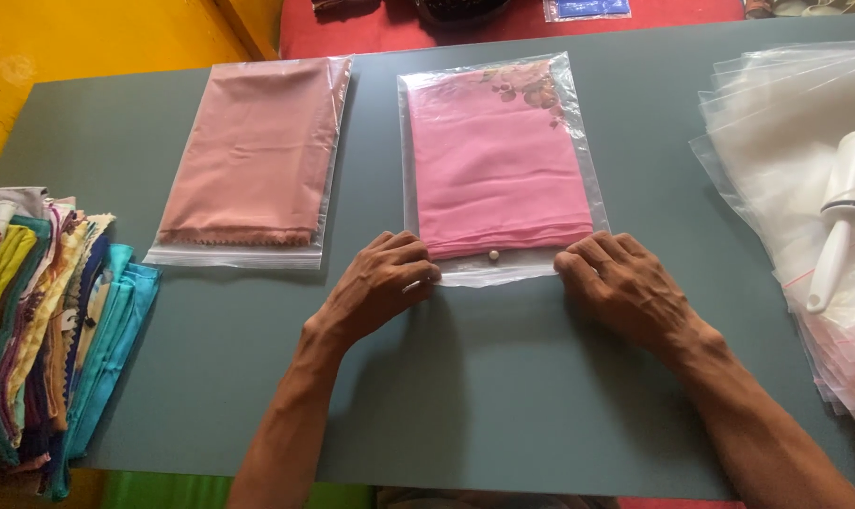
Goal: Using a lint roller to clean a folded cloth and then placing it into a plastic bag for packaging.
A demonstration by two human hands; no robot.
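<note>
A clear plastic bag [499, 273] lies flat in the middle of the grey table [503, 396], with a folded pink cloth [493, 165] inside it. The cloth has a floral print at its far right corner. My left hand [382, 283] presses its fingertips on the bag's near left corner. My right hand [625, 283] presses on the near right corner. Both hands rest along the bag's near sealing strip, where a small round bead or button [493, 255] shows. Neither hand grips anything.
A second bag with a dusty-rose folded cloth [256, 155] lies to the left. A stack of colourful folded cloths [46, 330] sits at the table's left edge. At the right lies a pile of empty clear bags [785, 151] with a white lint roller [842, 212] on top.
</note>
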